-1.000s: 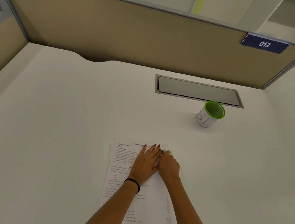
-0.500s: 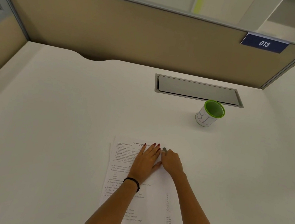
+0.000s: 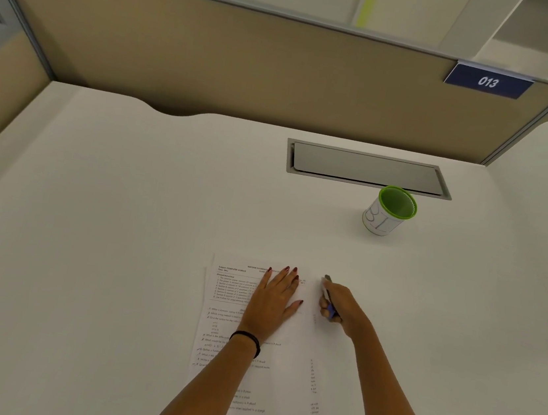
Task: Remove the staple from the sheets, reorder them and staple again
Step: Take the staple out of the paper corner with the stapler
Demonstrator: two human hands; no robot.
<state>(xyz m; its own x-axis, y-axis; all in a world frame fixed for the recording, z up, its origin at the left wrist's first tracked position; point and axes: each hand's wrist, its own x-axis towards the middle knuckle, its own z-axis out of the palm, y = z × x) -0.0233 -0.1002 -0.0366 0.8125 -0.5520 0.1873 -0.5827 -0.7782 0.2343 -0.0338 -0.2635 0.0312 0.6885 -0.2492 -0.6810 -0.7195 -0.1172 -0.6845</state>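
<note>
Printed white sheets (image 3: 229, 308) lie on the white desk near its front edge, their top edges slightly offset. My left hand (image 3: 273, 302) rests flat on the upper part of the sheets, fingers spread, a black band on the wrist. My right hand (image 3: 339, 306) is at the sheets' upper right corner, closed around a small slim tool (image 3: 327, 288) with a grey tip and a blue-purple handle; I cannot tell exactly what tool it is. No staple can be made out.
A white cup with a green rim (image 3: 390, 212) stands at the back right. Behind it a grey cable hatch (image 3: 367, 167) is set into the desk. Beige partition walls (image 3: 214, 62) enclose the desk at the back and left.
My right hand has moved right, away from my left hand and off the sheets' top corner, with the small tool now showing in its grip. The left hand has stayed flat on the paper.
</note>
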